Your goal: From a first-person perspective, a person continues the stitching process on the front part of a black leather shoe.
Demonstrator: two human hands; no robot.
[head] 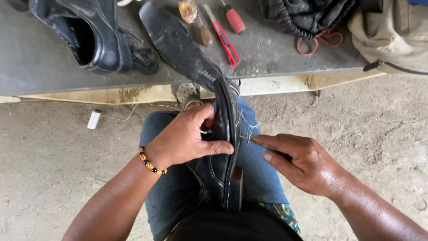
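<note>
So there's a black leather shoe standing on its side across the lap, sole edge facing up, resting on the blue jeans between the two hands. The left hand is wrapped around the upper, thumb pressed over the sole edge and fingers tucked into the opening, so it's clamped firmly on the shoe. A beaded bracelet, black and orange, sits on that wrist. The right hand pinches a thin metal awl or needle tool, with its tip right at the seam where sole meets upper. Some pale thread trails off loosely near the tip, over the jeans.

Moving outward, a loose black sole lies on the grey table ahead, its end hanging over the edge toward the knee. To its left sits the other black shoe, opening up. To the right of the sole are a red utility knife, a red-handled screwdriver, a wooden-handled tool and a small yellowish bottle. Further right there's a dark bag, red cord and a beige bag. A small white tube lies on the dirt floor.
</note>
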